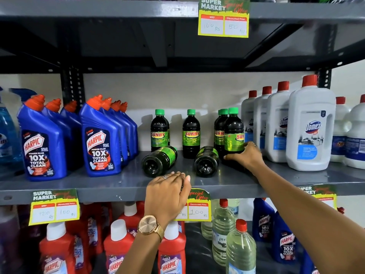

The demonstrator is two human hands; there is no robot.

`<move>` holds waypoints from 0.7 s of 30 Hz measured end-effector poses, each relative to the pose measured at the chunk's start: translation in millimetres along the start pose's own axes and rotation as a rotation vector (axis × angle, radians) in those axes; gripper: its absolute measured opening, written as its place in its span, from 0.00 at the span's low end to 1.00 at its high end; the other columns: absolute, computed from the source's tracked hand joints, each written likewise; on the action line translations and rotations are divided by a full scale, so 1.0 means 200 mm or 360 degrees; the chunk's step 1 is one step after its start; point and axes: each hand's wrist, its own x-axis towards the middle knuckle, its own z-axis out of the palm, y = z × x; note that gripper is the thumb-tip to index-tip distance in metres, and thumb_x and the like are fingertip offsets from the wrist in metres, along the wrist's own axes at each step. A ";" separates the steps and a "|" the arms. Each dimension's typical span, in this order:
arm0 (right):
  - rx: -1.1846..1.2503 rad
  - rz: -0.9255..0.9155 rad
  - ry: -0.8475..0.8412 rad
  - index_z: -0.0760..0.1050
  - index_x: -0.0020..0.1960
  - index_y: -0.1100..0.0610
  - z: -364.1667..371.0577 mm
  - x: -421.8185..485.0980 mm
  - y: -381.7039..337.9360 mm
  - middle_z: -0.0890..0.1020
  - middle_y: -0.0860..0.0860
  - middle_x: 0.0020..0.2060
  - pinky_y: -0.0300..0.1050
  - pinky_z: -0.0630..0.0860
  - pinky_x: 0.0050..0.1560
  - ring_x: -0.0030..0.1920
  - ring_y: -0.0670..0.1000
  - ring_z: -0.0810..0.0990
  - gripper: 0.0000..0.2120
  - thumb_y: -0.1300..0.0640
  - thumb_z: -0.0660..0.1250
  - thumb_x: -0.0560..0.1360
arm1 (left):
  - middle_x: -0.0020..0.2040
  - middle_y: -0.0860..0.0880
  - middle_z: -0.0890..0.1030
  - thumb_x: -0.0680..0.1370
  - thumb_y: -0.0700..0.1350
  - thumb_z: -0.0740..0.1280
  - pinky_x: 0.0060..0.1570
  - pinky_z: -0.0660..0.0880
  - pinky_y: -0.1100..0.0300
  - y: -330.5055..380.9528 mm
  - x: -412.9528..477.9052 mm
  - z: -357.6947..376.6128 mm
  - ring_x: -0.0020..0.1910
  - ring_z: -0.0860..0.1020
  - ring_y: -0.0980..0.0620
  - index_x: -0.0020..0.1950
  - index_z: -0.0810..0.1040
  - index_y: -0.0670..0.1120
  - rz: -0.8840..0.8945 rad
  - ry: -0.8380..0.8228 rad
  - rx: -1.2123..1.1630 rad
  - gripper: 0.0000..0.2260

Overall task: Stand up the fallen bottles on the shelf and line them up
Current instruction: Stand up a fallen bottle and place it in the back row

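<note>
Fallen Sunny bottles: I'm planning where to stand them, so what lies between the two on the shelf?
Head view: only bare grey shelf between the left fallen bottle and the right one; an upright Sunny bottle stands behind the gap.

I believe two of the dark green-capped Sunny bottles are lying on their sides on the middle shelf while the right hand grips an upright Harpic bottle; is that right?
Not quite. In the head view the right hand grips an upright Sunny bottle, not a Harpic one. The rest holds: two fallen Sunny bottles, the left and the right, lie on their sides on the middle shelf.
</note>
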 end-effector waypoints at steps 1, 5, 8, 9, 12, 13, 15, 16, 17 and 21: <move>0.0057 -0.0013 -0.0026 0.72 0.60 0.64 0.00 0.00 0.00 0.79 0.60 0.56 0.51 0.76 0.56 0.59 0.60 0.77 0.33 0.49 0.79 0.63 | 0.40 0.53 0.86 0.78 0.49 0.57 0.40 0.76 0.63 0.00 0.00 0.00 0.40 0.84 0.57 0.39 0.85 0.47 0.0002 0.0007 0.0000 0.19; 0.0227 -0.0049 -0.0077 0.78 0.53 0.62 0.00 0.00 0.02 0.83 0.58 0.49 0.42 0.73 0.42 0.52 0.58 0.80 0.18 0.56 0.75 0.67 | 0.38 0.54 0.86 0.78 0.49 0.58 0.38 0.74 0.63 -0.01 0.00 0.01 0.38 0.83 0.57 0.38 0.84 0.48 -0.0011 0.0014 -0.0011 0.17; 0.0129 -0.0068 -0.0007 0.73 0.60 0.64 0.00 0.00 0.02 0.81 0.58 0.54 0.46 0.74 0.51 0.56 0.59 0.79 0.31 0.51 0.80 0.63 | 0.37 0.54 0.85 0.78 0.49 0.58 0.37 0.74 0.62 -0.01 0.00 0.02 0.37 0.82 0.57 0.37 0.84 0.48 -0.0013 0.0027 -0.0032 0.17; 0.0106 -0.0069 0.0027 0.72 0.61 0.64 0.00 -0.01 0.02 0.80 0.58 0.55 0.48 0.74 0.52 0.58 0.59 0.79 0.35 0.50 0.81 0.61 | 0.37 0.54 0.85 0.78 0.49 0.58 0.37 0.74 0.62 -0.01 0.00 0.02 0.37 0.82 0.57 0.37 0.83 0.48 -0.0009 0.0030 -0.0033 0.17; 0.0106 -0.0063 0.0050 0.71 0.60 0.63 0.00 -0.01 0.01 0.81 0.58 0.54 0.49 0.76 0.54 0.56 0.58 0.79 0.37 0.47 0.81 0.59 | 0.37 0.54 0.85 0.77 0.49 0.58 0.37 0.74 0.62 -0.01 0.00 0.02 0.37 0.83 0.57 0.37 0.84 0.48 -0.0001 0.0030 -0.0030 0.16; 0.0133 -0.0052 0.0020 0.72 0.60 0.63 0.00 -0.01 0.02 0.81 0.58 0.53 0.47 0.75 0.52 0.53 0.56 0.79 0.36 0.48 0.81 0.60 | 0.38 0.54 0.85 0.77 0.49 0.58 0.37 0.74 0.62 -0.01 0.00 0.02 0.37 0.83 0.57 0.37 0.84 0.48 -0.0001 0.0027 -0.0033 0.17; 0.0217 -0.0030 -0.0068 0.74 0.60 0.63 0.00 0.00 0.02 0.82 0.57 0.52 0.44 0.73 0.48 0.49 0.53 0.78 0.30 0.51 0.78 0.64 | 0.38 0.54 0.86 0.77 0.49 0.58 0.38 0.75 0.63 -0.01 0.00 0.02 0.38 0.83 0.57 0.38 0.84 0.48 0.0001 0.0021 -0.0042 0.17; 0.0246 -0.0032 -0.0099 0.75 0.59 0.62 0.00 0.01 0.03 0.82 0.58 0.53 0.43 0.72 0.48 0.50 0.54 0.78 0.27 0.53 0.77 0.65 | 0.38 0.54 0.86 0.77 0.49 0.58 0.38 0.75 0.63 -0.01 -0.01 0.02 0.38 0.83 0.57 0.38 0.84 0.48 0.0001 0.0016 -0.0046 0.17; 0.0250 -0.0046 -0.0114 0.76 0.59 0.62 0.00 0.01 0.03 0.83 0.59 0.53 0.43 0.73 0.49 0.52 0.56 0.80 0.24 0.54 0.76 0.66 | 0.39 0.54 0.86 0.77 0.49 0.57 0.38 0.75 0.63 -0.01 -0.01 0.02 0.39 0.83 0.56 0.38 0.84 0.47 0.0000 0.0015 -0.0048 0.17; 0.0172 -0.0089 -0.0132 0.76 0.62 0.62 0.01 0.02 0.03 0.82 0.59 0.56 0.49 0.76 0.60 0.57 0.59 0.80 0.28 0.53 0.78 0.66 | 0.38 0.53 0.86 0.77 0.49 0.58 0.38 0.75 0.62 -0.01 0.00 0.02 0.39 0.83 0.56 0.38 0.84 0.47 0.0010 0.0025 -0.0046 0.17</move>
